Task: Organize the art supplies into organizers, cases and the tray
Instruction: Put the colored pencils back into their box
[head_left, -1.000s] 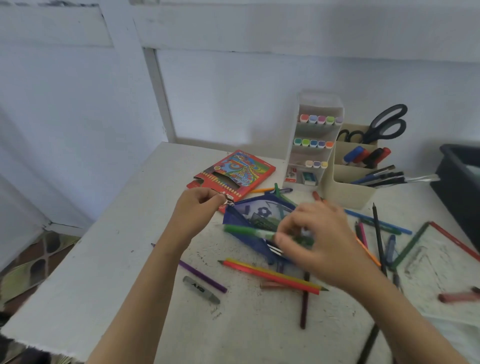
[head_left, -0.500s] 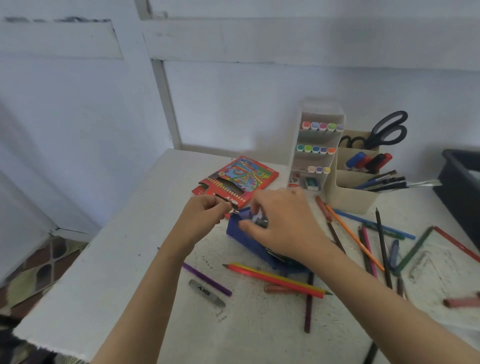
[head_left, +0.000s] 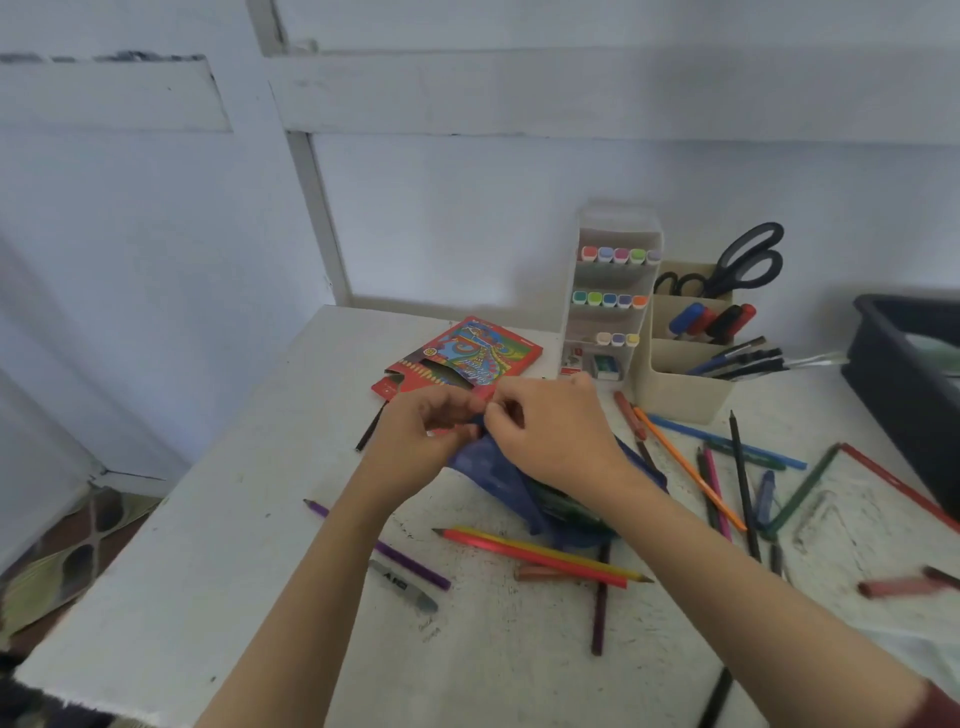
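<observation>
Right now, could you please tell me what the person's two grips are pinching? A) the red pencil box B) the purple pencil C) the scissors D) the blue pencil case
D: the left grip and the right grip meet, fingers curled, on the far end of the blue pencil case.

White table (head_left: 218, 571), scattered pencils (head_left: 540, 555).

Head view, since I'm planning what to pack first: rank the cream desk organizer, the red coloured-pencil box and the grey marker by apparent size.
1. cream desk organizer
2. red coloured-pencil box, partly hidden, so the gap is unsure
3. grey marker, smallest despite lying nearest the camera
</observation>
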